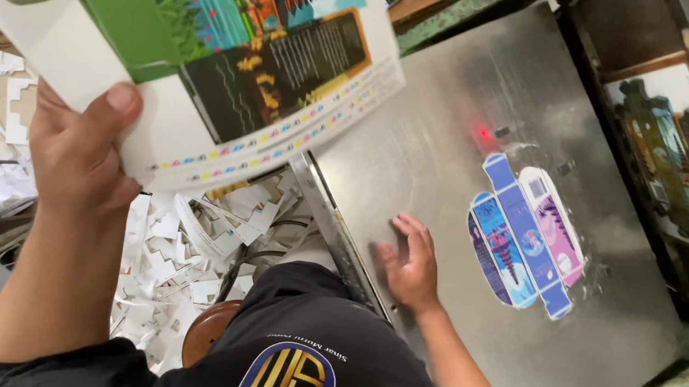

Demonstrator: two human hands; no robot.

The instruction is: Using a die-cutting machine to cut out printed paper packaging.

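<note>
The left hand [81, 154] is closed on a stack of printed sheets [272, 69], thumb on top near the lower edge, and holds the stack raised and tilted above the scrap-covered floor, to the left of the metal plate [467, 354]. The right hand [409, 265] lies open and flat, palm down, on the plate near its left edge and grips nothing. A die-cut carton blank [523, 242], printed in blue, pink and white, lies flat on the plate, near the right hand but apart from it; a small red light [483, 134] glows on the plate beyond it. Risk 1: the stack is pinched at one edge only, so the sheets could fan, slip or crease if the grip loosens. Risk 2: the right hand rests on what appears to be a press bed, and if the plate closes or shifts, the fingers could be caught. Risk 3: the paper offcuts [178, 240] heaped on the floor could cause a slip. Containers: none is visible; the offcuts lie loose, and nothing on the plate is boxed or trayed.
</note>
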